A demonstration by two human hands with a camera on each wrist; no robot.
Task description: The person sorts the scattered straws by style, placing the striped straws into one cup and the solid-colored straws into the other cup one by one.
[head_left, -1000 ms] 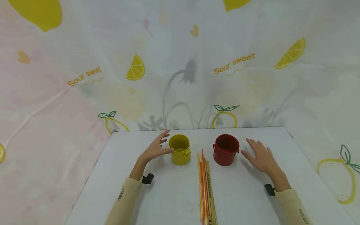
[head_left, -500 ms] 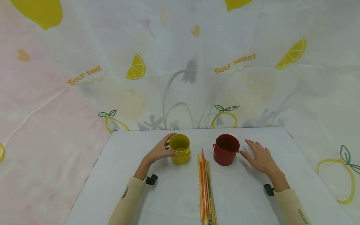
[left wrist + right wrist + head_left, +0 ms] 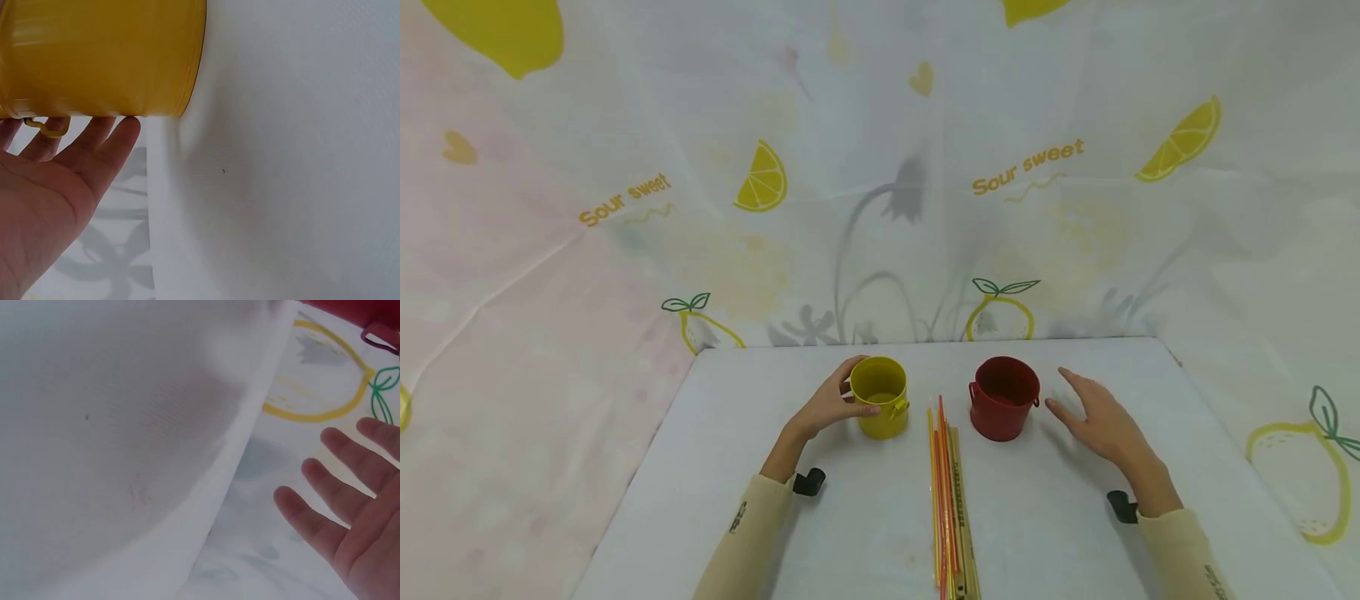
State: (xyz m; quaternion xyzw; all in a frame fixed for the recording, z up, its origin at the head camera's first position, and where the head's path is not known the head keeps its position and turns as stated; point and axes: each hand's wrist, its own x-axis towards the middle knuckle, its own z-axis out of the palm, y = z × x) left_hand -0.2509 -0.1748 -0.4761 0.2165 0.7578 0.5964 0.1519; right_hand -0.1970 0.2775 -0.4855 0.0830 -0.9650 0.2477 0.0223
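On the table stands a small yellow bucket (image 3: 880, 403). My left hand (image 3: 830, 405) holds it from the left, thumb across its front and fingers behind. In the left wrist view, fingertips of the left hand (image 3: 69, 169) touch the wall of the yellow bucket (image 3: 103, 56), below a small wire handle. A red bucket (image 3: 1003, 400) sits upright to the right. Beside it my right hand (image 3: 1107, 427) hovers with straight fingers, apart from the bucket. The right wrist view shows this right hand (image 3: 356, 506) spread, with part of the red bucket (image 3: 369, 312) at the top.
Between the buckets, a bundle of thin sticks (image 3: 946, 508), yellow, orange-red and tan, lies lengthwise on the white table (image 3: 1037, 533). A lemon-print cloth (image 3: 880, 208) hangs behind the table's back edge.
My left hand has moved right onto the yellow bucket, its thumb now across the front. The right hand has stayed beside the red bucket, turning slightly. Both buckets and the sticks keep their places.
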